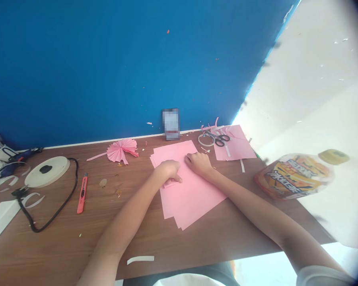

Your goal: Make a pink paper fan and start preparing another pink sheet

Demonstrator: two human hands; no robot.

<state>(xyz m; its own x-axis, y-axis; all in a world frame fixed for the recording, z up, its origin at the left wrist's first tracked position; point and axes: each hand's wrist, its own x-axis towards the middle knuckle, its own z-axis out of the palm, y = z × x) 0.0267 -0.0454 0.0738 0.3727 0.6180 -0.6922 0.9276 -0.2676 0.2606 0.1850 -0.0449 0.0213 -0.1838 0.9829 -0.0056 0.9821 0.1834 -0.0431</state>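
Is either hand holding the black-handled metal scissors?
No, the black-handled metal scissors lie on a separate pink paper sheet, while the left hand and right hand both rest on the stack of pink paper sheets.

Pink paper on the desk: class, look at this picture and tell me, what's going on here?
A person sits at a wooden table with both bare hands on a stack of pink paper sheets. The left hand, fingers curled, presses down near the stack's left edge; the right hand rests on the paper just beside it. A folded pink fan, scissors and a red utility knife lie nearby, untouched.
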